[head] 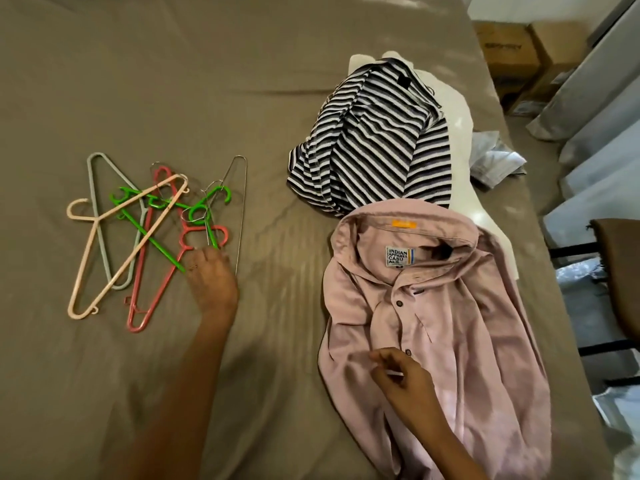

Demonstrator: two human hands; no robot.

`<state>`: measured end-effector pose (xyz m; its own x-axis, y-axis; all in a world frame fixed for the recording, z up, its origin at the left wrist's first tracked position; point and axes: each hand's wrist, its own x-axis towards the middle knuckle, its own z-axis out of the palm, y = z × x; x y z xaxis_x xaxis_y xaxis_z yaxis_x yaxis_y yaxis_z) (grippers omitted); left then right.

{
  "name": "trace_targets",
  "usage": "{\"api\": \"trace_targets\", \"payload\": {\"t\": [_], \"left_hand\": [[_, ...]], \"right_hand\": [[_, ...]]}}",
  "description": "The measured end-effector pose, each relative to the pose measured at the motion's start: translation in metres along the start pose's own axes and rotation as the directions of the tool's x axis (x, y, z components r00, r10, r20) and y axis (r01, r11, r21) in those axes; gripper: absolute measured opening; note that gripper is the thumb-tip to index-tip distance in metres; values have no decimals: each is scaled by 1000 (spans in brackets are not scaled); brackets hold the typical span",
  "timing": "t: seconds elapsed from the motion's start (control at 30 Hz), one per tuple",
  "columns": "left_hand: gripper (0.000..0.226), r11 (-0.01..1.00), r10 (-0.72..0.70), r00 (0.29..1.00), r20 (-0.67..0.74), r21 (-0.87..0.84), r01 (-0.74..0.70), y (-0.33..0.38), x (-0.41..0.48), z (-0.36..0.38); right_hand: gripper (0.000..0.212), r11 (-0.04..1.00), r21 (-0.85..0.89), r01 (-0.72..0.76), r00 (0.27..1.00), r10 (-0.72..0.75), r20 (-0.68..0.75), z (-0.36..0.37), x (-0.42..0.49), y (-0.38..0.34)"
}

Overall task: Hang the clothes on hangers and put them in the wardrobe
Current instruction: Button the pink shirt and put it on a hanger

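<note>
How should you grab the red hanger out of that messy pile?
Probably take the red hanger by its long lower arm, coming from the near side where the left hand already is. That end lies bare on the bed, while its hook end sits under the green hanger and the wire hanger. Pull it towards you to slide it free.

My left hand [212, 277] reaches forward with the arm stretched out from the lower middle of view, palm down, fingers [207, 255] curled a little at the tips and held close together. My right hand [401, 374] sits nearer to me, forearm coming in from the lower right. Its fingers are loosely bent, thumb and forefinger drawn toward each other in a light pinching grip, knuckles turned up.
</note>
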<state>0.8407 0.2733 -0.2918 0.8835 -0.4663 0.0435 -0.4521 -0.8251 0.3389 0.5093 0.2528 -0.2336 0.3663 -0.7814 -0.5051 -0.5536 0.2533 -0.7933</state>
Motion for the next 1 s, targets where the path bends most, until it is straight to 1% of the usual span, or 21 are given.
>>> {"api": "trace_targets", "payload": {"t": [0.07,0.13,0.17,0.23,0.3,0.37,0.4,0.43,0.47,0.53,0.57,0.6,0.63,0.67,0.73,0.77,0.8,0.83,0.9,0.97,1.0], "left_hand": [[16,992,68,997,-23,-108,-70,23,-11,-8],[14,958,76,997,16,-278,-68,50,-28,-19],[14,942,99,995,27,-324,-85,63,-39,-24],[18,925,221,975,-13,-313,-214,86,-64,-33],[23,906,375,924,-74,-181,-382,104,-93,-37],[18,840,539,835,-112,-10,-543,117,-126,-39],[13,803,593,797,-118,12,-596,119,-144,-37],[11,772,629,768,-124,-12,-635,118,-162,-32],[14,745,658,743,-121,-37,-666,115,-177,-28],[30,680,722,681,-119,-60,-731,107,-200,-17],[31,645,748,655,-113,-110,-756,102,-209,-14],[25,614,765,636,-99,-187,-767,98,-217,-14],[17,604,757,647,-91,-279,-747,94,-223,-17],[16,626,712,698,-77,-379,-681,89,-227,-18],[21,708,539,843,11,-548,-446,80,-220,-20],[22,747,442,894,74,-582,-321,79,-211,-18],[24,783,356,923,144,-585,-211,79,-197,-13],[26,817,283,933,222,-565,-114,81,-179,-3],[26,865,178,918,353,-502,25,96,-139,17],[34,889,140,912,385,-454,55,119,-102,34],[43,902,138,912,387,-430,46,132,-87,40]], "right_hand": [[22,999,46,-5,1000,5,10,-4,2,-3],[17,989,142,-33,999,32,13,-5,7,-9],[15,977,208,-40,999,37,18,-5,12,-14],[12,946,323,-22,1000,21,7,-1,26,-30],[17,891,450,-63,998,57,28,5,48,-52],[23,813,544,-207,976,138,166,8,68,-79],[23,780,563,-274,956,160,244,9,75,-89],[22,754,572,-323,938,173,302,8,79,-98],[21,757,561,-335,930,172,324,7,84,-102],[22,795,525,-304,941,165,294,2,84,-104],[22,812,507,-287,947,163,276,-2,80,-102],[24,840,476,-263,955,156,252,-7,76,-97],[27,873,435,-219,967,134,216,-14,72,-89],[30,916,374,-142,984,89,155,-24,69,-78],[34,972,229,54,998,-49,-24,-52,60,-57],[35,980,132,147,985,-133,-112,-70,54,-47],[35,974,33,223,960,-214,-182,-89,47,-40],[32,960,-53,274,931,-279,-236,-110,38,-34],[35,922,-218,322,887,-373,-270,-150,18,-29],[52,848,-394,355,844,-471,-255,-183,0,-25],[55,817,-452,360,831,-501,-244,-195,-5,-23]]}}
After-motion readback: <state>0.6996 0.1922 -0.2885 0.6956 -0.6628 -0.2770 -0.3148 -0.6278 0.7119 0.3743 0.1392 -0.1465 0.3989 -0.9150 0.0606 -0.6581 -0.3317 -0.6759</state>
